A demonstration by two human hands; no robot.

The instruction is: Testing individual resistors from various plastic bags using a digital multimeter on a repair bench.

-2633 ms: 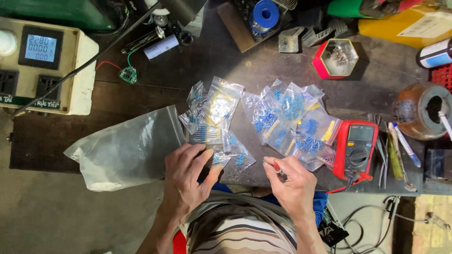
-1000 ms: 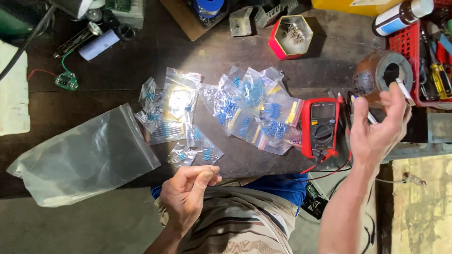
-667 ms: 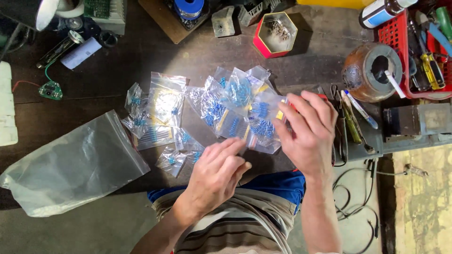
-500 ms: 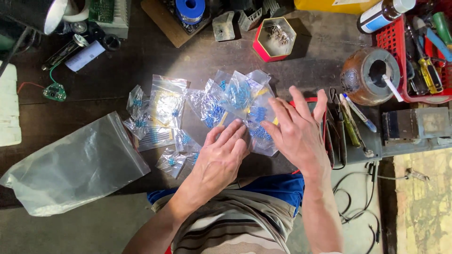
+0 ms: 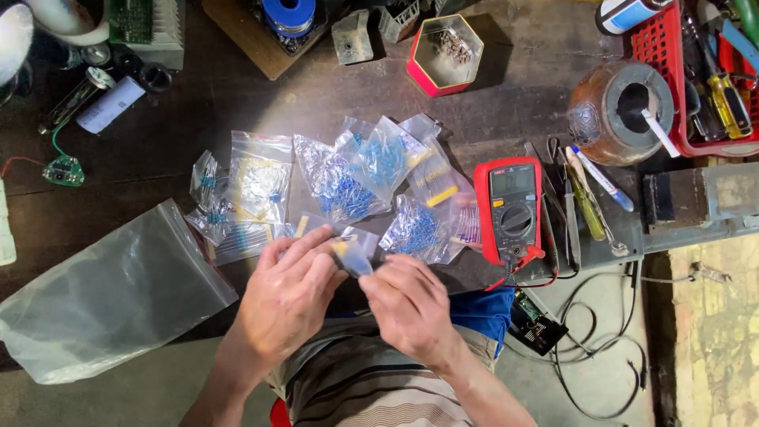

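- Fingers: the left hand (image 5: 288,296) and the right hand (image 5: 411,304) meet at the near edge of the table (image 5: 514,103), fingertips turned toward each other. Both sets of fingers are closed in a narrow pinch on one small bag (image 5: 353,253) of clear plastic with yellowish and blue parts inside.
- Position of the small bag: it sits between the two hands, just far of the fingertips, its free end pointing far and slightly left. Its long axis seems to run near to far, though the fingers hide much of it. The left fingers cover its left side and the right fingers its near right corner; neither hand is clearly the nearer.
- Just beyond: a loose spread of clear bags of blue parts (image 5: 348,190) lies far of the hands, the bags overlapping one another; the nearest ones lie just beside the held bag.
- Left: a large empty clear bag (image 5: 111,296) lies flat, overhanging the near edge, close to the left wrist.
- Right: a red meter (image 5: 512,209) lies face up, touching the rightmost bags; screwdrivers and pens (image 5: 589,190) lie beside it.
- Far: a red tin (image 5: 445,54) holding small metal bits, a brown tape roll (image 5: 621,111) and a red tool basket (image 5: 668,47) stand well apart from the hands.
- Far left: a small green circuit board (image 5: 65,170) lies on the table.
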